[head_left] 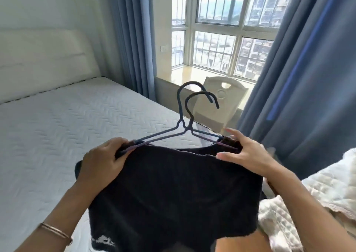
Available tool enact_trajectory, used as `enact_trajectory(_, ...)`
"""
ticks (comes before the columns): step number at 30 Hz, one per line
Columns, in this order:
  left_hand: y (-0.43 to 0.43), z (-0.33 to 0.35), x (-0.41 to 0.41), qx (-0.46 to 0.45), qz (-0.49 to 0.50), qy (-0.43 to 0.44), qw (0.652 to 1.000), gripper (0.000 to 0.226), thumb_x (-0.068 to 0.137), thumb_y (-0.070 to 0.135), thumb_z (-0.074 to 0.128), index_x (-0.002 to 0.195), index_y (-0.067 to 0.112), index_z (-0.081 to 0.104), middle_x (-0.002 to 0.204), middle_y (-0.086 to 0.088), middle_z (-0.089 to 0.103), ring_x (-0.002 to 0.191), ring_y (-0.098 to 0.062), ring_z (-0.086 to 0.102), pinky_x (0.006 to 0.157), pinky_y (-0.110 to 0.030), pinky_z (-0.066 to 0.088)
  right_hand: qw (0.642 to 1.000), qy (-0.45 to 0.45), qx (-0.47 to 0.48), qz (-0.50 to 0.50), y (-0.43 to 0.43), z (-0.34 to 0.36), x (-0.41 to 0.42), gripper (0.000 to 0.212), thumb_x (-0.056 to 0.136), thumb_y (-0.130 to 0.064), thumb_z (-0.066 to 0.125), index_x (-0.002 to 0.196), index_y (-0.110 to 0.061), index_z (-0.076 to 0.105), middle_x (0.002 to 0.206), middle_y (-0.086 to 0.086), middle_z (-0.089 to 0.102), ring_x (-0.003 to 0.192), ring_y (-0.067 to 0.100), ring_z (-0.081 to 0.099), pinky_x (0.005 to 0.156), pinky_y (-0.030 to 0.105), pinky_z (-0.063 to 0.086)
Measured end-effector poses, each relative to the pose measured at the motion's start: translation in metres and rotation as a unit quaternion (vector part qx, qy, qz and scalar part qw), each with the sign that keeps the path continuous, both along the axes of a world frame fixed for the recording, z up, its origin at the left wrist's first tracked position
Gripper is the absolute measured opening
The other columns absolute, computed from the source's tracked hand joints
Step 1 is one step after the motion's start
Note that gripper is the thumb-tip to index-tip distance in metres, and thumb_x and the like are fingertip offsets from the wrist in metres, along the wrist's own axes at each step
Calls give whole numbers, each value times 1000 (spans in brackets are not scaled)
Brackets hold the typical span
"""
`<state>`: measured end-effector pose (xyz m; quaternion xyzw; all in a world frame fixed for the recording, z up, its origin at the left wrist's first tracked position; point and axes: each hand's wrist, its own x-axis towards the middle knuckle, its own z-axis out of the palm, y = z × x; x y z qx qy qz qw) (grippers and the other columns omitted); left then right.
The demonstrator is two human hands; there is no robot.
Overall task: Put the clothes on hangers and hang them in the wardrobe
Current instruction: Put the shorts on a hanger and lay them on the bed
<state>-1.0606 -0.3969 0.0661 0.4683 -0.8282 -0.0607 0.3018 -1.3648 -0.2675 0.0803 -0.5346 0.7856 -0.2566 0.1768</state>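
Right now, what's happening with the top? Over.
Left grip holds black top and hangers. Right grip holds top's other shoulder. Two hangers, not one.

We saw open air above the bare mattress (67, 120) to our left. Ahead, a white chair (237, 97) stood by the bed's corner, and the blue curtain (308, 78) and a heaped quilt (327, 184) crowded our right.

I can't see the ends of the hangers (180, 115); the black sweater (173, 184) hides them. Its bottom is cut off.
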Motion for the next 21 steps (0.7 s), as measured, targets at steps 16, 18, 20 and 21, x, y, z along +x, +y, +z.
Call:
enact_trajectory(16, -224, 5, -71, 20, 86, 0, 996, 28, 86, 42, 54, 95, 17, 64, 82, 4, 62, 73, -18, 56, 59, -27, 36, 984, 70, -161, 22, -286, -20, -105, 5, 81, -13, 64, 80, -16, 61, 80, 2, 54, 80, 27, 51, 69, 34, 39)
enact_trajectory(18, -245, 5, -78, 20, 98, -2, 995, 29, 86, 42, 54, 93, 16, 63, 75, 7, 57, 70, -18, 53, 56, -26, 35, 983, 68, -172, 15, -313, -18, -113, 6, 81, -12, 64, 87, -10, 65, 85, 6, 59, 84, 30, 54, 75, 38, 43)
enact_trajectory(20, -267, 3, -86, 28, 111, 5, 993, 31, 85, 43, 54, 90, 14, 62, 69, 9, 51, 69, -18, 52, 57, -28, 35, 981, 64, -181, 16, -342, -16, -120, 12, 81, -12, 65, 92, -9, 67, 93, 11, 63, 90, 32, 56, 80, 40, 45)
enact_trajectory(21, -278, 2, -91, 32, 117, 11, 993, 32, 85, 44, 54, 90, 14, 62, 69, 8, 51, 70, -19, 52, 59, -28, 36, 981, 63, -185, 16, -355, -15, -124, 13, 81, -12, 65, 93, -8, 67, 95, 12, 64, 92, 33, 57, 81, 40, 45)
